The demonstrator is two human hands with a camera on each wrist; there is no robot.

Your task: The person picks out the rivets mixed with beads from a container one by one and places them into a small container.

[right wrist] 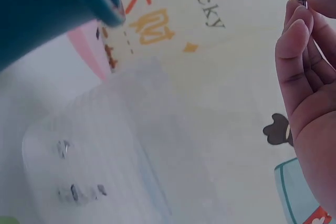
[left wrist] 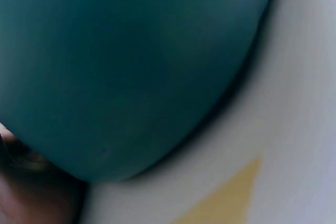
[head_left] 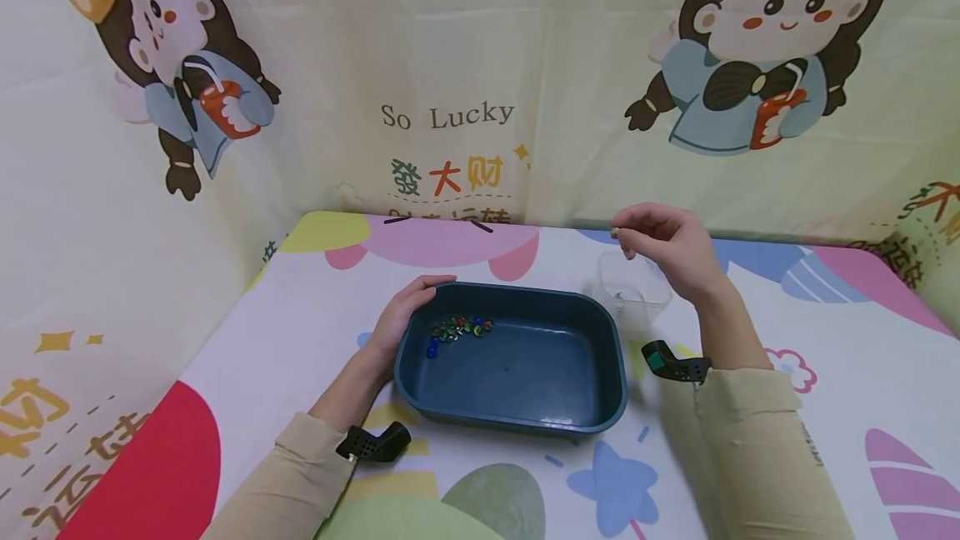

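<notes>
Against the left end of a dark blue plastic basin [head_left: 517,407] is my left hand [head_left: 401,315], its fingers bent round the far left corner at the rim. The basin's wall [left wrist: 131,77] fills most of the left wrist view and hides much of that hand. Small coloured glass marbles [head_left: 459,328] lie grouped in the basin's far left part. Above a clear plastic container [head_left: 651,297], my right hand [head_left: 670,244] pinches a small shiny silvery piece [right wrist: 301,1] between thumb and forefinger. A few small shiny pieces [right wrist: 74,192] show through the container's wall.
The table's patterned cloth [head_left: 285,373] lies under basin and container. A printed curtain [head_left: 570,107] hangs along the table's far edge and the left side. Each wrist wears a black strap [head_left: 375,443]. The container stands just beyond the basin's far right corner.
</notes>
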